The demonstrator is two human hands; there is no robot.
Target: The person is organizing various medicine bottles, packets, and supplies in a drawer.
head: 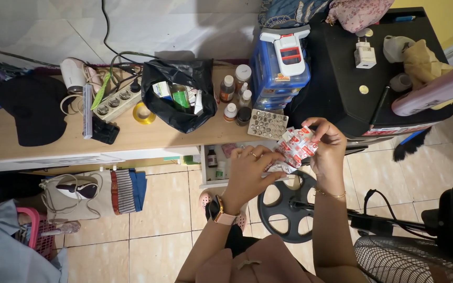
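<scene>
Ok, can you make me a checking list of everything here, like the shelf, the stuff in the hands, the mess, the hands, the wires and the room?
Surface: wooden shelf, crowded; an open compartment beneath it holds small bottles.
Job's things: red and white foil packets, held over the floor.
Clutter: black plastic bag of boxes, small bottles, yellow tape roll, black cap, blue drawer box, blister tray.
Grippers: left hand and right hand both grip the packets; watch on the left wrist.
Cables: power strip with plugs, black cord up the wall.
Surroundings: tiled floor, fan, pink basket.
</scene>
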